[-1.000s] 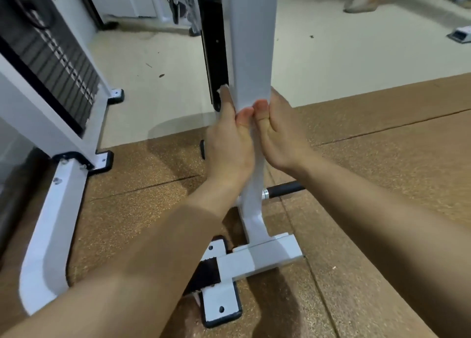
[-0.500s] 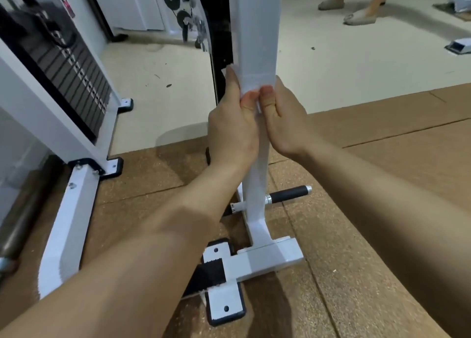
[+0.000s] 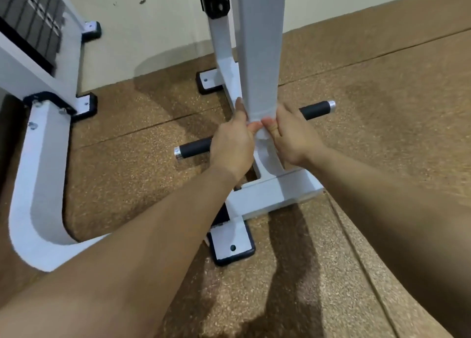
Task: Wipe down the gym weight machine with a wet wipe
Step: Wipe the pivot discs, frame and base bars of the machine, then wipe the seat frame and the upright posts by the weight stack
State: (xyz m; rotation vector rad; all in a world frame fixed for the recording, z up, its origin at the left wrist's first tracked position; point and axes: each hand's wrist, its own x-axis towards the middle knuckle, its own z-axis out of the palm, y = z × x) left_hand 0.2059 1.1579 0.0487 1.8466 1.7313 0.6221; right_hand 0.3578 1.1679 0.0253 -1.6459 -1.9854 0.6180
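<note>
Head view, from the left: a neighbouring machine's weight stack (image 3: 28, 19) sits at the far left above a curved white foot (image 3: 38, 184) on the brown rubber mat (image 3: 122, 164). The pale marks on the stack's plates are too small to read, and no brand, label or other writing shows anywhere.

Next comes the left peg (image 3: 195, 150), black with a chrome end. The left hand (image 3: 232, 146) is just right of it and covers its inner end. That hand pinches the wet wipe (image 3: 262, 113) against the upright post (image 3: 260, 57), with the thumb on the near face and the fingers reaching up the left side.

The wipe is wrapped round the low part of the post, not far above the base (image 3: 276, 191). It is white on white paint, so only its lower edge is plain. The right hand (image 3: 293, 138) grasps it in the same way on the right side, and the two thumbs nearly touch. Beyond it the right peg (image 3: 317, 107) juts out to the far right.

The step looks like a stroke along the post. To do it well, both hands should grip with even pressure so the wipe stays flat on all faces. The stroke should run right down to the joint at the base. The wipe will likely need lifting off and re-wrapping to get past the pegs.
</note>
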